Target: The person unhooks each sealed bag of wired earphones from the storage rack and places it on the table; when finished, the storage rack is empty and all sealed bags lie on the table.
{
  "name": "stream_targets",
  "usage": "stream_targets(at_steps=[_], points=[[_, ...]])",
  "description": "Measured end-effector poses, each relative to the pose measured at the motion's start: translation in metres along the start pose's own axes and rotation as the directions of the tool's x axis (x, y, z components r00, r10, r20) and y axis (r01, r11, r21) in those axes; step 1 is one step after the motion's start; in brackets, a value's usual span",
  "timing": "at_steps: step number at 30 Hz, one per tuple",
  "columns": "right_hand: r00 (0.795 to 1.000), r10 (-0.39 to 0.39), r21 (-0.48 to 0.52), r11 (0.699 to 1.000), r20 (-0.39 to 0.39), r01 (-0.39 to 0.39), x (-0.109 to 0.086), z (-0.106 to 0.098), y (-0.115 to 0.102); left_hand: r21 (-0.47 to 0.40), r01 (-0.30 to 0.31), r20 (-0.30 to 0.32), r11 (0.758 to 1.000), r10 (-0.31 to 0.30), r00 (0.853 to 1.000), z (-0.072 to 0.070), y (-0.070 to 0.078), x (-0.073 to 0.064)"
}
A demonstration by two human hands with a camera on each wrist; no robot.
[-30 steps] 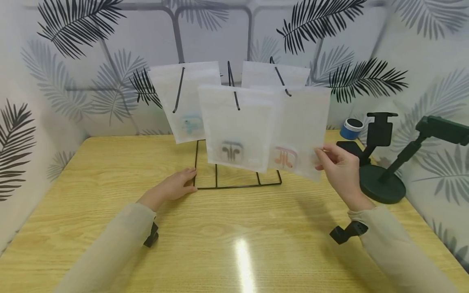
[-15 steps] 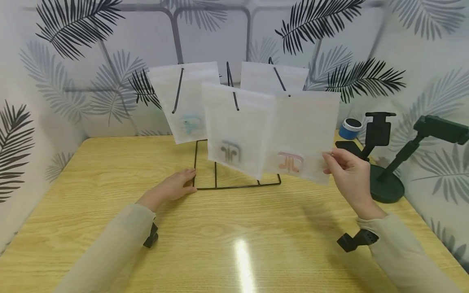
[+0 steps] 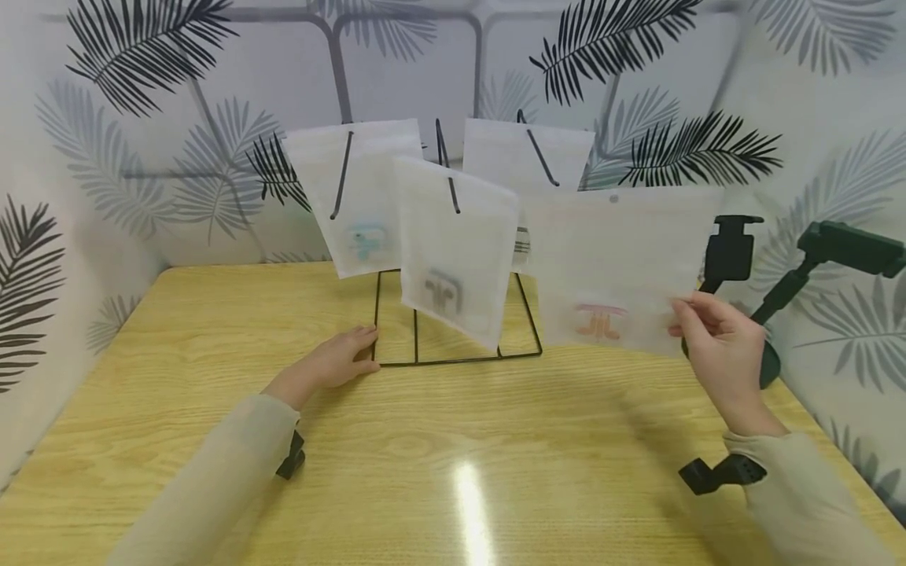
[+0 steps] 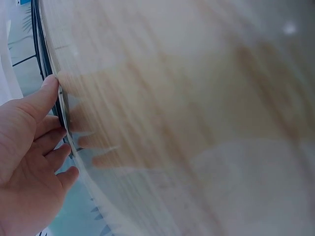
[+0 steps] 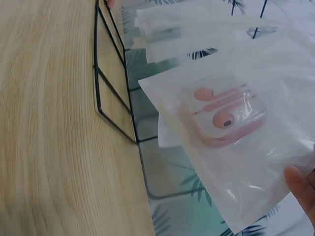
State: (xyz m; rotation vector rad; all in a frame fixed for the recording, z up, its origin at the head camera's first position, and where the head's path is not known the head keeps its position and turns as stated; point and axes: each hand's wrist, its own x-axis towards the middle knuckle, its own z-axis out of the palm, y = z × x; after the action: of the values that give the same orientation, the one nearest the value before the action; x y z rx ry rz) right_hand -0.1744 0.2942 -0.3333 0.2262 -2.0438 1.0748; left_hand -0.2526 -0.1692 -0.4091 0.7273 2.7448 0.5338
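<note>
My right hand (image 3: 725, 358) pinches the lower right corner of a frosted white zip bag (image 3: 623, 251), which hangs clear to the right of the wire hook (image 3: 543, 157). Pink earphones (image 5: 224, 119) in a clear case show through it in the right wrist view. On the table stands a black wire rack (image 3: 460, 361); my left hand (image 3: 336, 358) rests at the left front corner of its base, fingers and thumb touching the wire. A bag with dark earphones (image 3: 453, 251) hangs on the middle hook, angled. Another, with blue earphones (image 3: 366, 240), hangs on the left hook.
A further white bag (image 3: 517, 153) hangs at the back right of the rack. Beyond my right hand stand a black phone holder (image 3: 731, 250) and a dark green stand arm (image 3: 849, 244). Leaf-patterned cloth (image 3: 233, 157) backs the wooden table (image 3: 396, 456).
My right hand has moved right, drawing the bag with pink earphones off its hook. The middle bag has swung round. My left hand has stayed on the rack's base.
</note>
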Motion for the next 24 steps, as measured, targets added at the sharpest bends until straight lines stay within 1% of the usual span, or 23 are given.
stream_targets(at_steps=[4, 9, 11, 13, 15, 19, 21, 24], points=[[0.998, 0.033, -0.001, 0.999, -0.052, -0.033, 0.0, -0.01, 0.009, 0.001, 0.003, 0.004, 1.0, -0.003, 1.0, 0.0, -0.001, 0.001], [0.991, 0.06, 0.041, 0.998, -0.121, -0.055, 0.001, -0.019, 0.022, -0.004, 0.003, 0.003, 1.0, -0.003, 1.0, 0.001, -0.002, 0.002], [0.988, 0.069, 0.036, 0.997, -0.137, -0.064, 0.002, -0.021, 0.025, -0.006, 0.0, 0.002, 1.0, 0.0, 1.0, 0.0, -0.002, 0.001], [0.987, 0.082, 0.001, 0.997, -0.14, -0.083, 0.003, -0.022, 0.028, -0.007, -0.008, 0.002, 1.0, 0.008, 1.0, 0.0, -0.001, 0.001], [0.985, 0.101, -0.03, 0.994, -0.138, -0.106, 0.003, -0.023, 0.028, -0.01, -0.011, 0.003, 1.0, 0.011, 1.0, -0.001, 0.0, 0.0], [0.979, 0.171, -0.1, 0.978, -0.109, -0.182, 0.007, -0.024, 0.03, -0.015, -0.013, 0.001, 1.0, 0.013, 1.0, -0.002, 0.001, 0.0], [0.976, 0.204, -0.146, 0.966, -0.081, -0.214, 0.009, -0.023, 0.032, -0.017, -0.011, 0.002, 1.0, 0.011, 1.0, -0.002, 0.001, -0.001], [0.973, 0.231, -0.206, 0.951, -0.025, -0.231, 0.014, -0.021, 0.036, -0.02, -0.011, 0.002, 1.0, 0.011, 1.0, -0.002, 0.002, -0.001]])
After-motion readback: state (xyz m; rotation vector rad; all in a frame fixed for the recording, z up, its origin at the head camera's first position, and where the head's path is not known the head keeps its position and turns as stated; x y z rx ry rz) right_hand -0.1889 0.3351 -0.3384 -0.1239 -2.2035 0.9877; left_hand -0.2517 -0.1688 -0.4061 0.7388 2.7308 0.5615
